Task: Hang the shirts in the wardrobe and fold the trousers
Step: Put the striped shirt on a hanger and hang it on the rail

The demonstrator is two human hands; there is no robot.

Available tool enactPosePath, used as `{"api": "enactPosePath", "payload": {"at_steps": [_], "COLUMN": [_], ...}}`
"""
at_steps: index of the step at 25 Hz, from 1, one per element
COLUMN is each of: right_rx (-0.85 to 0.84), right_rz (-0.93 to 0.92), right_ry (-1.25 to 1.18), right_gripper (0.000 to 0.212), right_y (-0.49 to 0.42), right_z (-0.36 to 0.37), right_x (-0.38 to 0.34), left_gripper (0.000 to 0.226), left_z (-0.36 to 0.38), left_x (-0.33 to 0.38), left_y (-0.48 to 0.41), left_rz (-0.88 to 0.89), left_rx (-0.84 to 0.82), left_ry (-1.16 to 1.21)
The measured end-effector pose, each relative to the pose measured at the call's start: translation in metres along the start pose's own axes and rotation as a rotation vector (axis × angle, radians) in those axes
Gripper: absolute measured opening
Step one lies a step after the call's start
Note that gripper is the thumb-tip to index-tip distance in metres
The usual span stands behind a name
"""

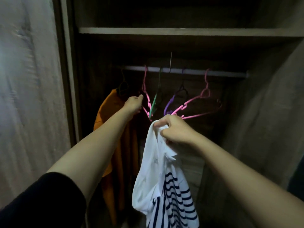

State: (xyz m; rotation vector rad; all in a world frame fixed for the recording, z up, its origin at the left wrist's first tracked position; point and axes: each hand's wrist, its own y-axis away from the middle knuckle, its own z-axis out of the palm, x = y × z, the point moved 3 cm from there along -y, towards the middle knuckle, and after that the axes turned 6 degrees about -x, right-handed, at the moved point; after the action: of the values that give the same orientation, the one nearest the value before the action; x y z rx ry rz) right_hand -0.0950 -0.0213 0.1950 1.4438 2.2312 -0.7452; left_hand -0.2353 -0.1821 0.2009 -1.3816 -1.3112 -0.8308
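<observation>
Reaching into the dark wardrobe (263, 104), the left hand (134, 104) is stretched out level with the lower end of a pink hanger (145, 89), one fingertip right beside it. Its back faces the camera and the fingers curl out of sight, so I cannot tell whether its grip has closed on anything. Nearer the camera, the right hand (176, 129) has a tight grip on the striped shirt (164, 178), fingers and thumb bunched round a fistful of its white upper part. The rest of the shirt hangs loose below the fist, with navy stripes showing lower down. This hand is just below the tips of the empty hangers on the rail (213, 73): the pink one, a green hanger (154, 101), a purple hanger (169, 104) and a second pink hanger (197, 102) furthest right. At the left end of the rail an orange garment (115, 112) hangs from a dark hanger (122, 87), partly behind the left forearm. A shelf (181, 32) runs across above the rail. A black sleeve (41, 203) covers the left upper arm.
</observation>
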Motion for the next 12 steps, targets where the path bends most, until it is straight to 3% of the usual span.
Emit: {"api": "enactPosePath", "payload": {"at_steps": [4,7,12], "right_rx": [-0.022,-0.028,-0.023], "right_rz": [-0.042,-0.064,-0.079], "right_ry": [0.068,0.104,0.055], "right_gripper": [0.048,0.048,0.051], "right_y": [-0.004,-0.009,-0.018], "right_z": [-0.009,-0.014,-0.014], "right_x": [0.018,0.026,0.031], "left_gripper": [0.02,0.017,0.017], "left_z": [0.029,0.031,0.02], "left_x": [0.001,-0.001,0.007], "left_y": [-0.036,-0.058,-0.06], "left_rz": [0.003,0.028,0.049], "left_rx": [-0.057,0.056,0.077], "left_ry": [0.007,-0.031,0.033]}}
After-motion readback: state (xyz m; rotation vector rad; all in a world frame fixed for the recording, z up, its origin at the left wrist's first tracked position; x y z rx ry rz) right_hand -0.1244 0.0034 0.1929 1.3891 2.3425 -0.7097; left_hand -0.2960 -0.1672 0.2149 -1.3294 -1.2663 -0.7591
